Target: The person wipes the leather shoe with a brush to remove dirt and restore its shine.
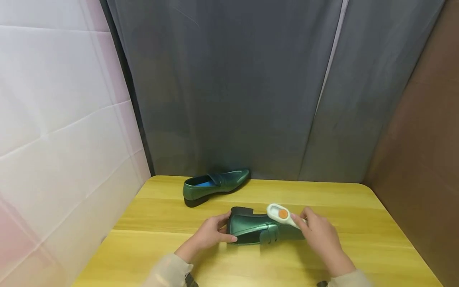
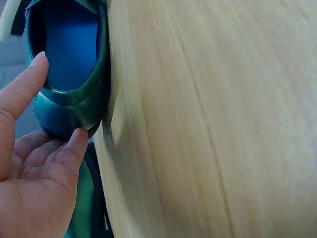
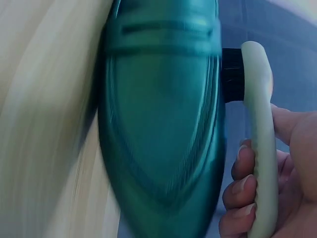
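Observation:
A shiny green loafer (image 1: 247, 224) lies tipped on its side near the front of the table, its black heel turned toward the back. My left hand (image 1: 209, 234) grips it at the heel end; in the left wrist view the thumb is at the rim of the opening, beside the blue insole (image 2: 72, 44). My right hand (image 1: 320, 233) holds a white brush (image 3: 261, 134) by its handle, fingers curled round it. The brush head bears an orange spot on its back, and its black bristles (image 3: 233, 74) meet the loafer's upward-facing side.
A matching green loafer (image 1: 197, 194) stands upright on its sole at the back of the yellow wooden table (image 1: 322, 195). Behind the table hangs a grey curtain (image 1: 229, 87); a white fabric wall (image 1: 64, 87) is at left and a brown one (image 1: 419, 159) at right.

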Tool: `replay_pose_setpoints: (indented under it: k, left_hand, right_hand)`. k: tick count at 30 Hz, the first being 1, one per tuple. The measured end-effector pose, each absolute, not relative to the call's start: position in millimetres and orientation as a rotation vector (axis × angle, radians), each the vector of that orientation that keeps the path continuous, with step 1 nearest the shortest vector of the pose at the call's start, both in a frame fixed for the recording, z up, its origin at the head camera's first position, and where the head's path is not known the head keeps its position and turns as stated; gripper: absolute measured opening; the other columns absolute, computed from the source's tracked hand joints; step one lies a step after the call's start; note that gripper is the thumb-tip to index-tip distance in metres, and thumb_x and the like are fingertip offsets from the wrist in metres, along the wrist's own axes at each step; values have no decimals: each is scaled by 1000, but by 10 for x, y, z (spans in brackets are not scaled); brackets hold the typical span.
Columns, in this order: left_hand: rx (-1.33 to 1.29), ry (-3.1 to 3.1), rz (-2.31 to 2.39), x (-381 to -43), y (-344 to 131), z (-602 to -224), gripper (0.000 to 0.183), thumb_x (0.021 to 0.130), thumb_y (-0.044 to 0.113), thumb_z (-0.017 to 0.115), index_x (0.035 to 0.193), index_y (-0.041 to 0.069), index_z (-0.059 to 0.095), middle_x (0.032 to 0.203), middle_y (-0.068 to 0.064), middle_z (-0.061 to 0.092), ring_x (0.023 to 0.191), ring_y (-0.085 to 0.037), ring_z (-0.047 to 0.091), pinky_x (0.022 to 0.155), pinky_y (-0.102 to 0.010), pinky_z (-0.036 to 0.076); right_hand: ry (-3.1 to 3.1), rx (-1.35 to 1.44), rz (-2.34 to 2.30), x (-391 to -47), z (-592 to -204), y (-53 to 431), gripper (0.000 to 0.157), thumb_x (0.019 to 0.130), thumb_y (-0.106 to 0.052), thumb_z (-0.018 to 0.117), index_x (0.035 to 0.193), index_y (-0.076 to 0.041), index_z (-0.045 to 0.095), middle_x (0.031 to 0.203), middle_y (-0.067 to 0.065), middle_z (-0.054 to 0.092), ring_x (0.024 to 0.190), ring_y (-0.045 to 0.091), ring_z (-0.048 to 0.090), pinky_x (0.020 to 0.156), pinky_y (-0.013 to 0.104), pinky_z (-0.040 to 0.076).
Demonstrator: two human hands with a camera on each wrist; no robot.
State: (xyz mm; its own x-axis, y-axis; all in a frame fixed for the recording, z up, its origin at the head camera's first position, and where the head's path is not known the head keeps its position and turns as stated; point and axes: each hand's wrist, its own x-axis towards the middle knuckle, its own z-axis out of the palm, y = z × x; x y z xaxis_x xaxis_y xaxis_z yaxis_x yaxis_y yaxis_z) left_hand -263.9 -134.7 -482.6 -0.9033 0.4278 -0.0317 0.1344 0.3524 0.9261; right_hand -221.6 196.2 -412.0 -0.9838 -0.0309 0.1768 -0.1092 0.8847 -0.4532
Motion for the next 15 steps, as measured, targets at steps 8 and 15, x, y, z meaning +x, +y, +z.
replay_pose_setpoints:
  k: [8, 15]
  left_hand:
    - [466, 2317, 1595, -2563, -1368, -4867, 92, 67, 28, 81, 141, 3, 32, 145, -9, 31, 127, -26, 36, 93, -32, 40]
    - [515, 2386, 1559, -2600, -1347, -4841, 89, 68, 32, 80, 140, 7, 35, 144, -5, 33, 126, -22, 38, 91, -28, 42]
  right_hand:
    - [-2891, 268, 562, -2266, -4243, 1333, 35, 90, -53, 46, 79, -20, 50, 51, -5, 40, 42, 12, 36, 39, 28, 28]
    - [-2797, 446, 423, -2272, -4246, 957, 34, 90, -48, 49, 87, -16, 59, 54, -9, 42, 42, 6, 37, 36, 24, 29]
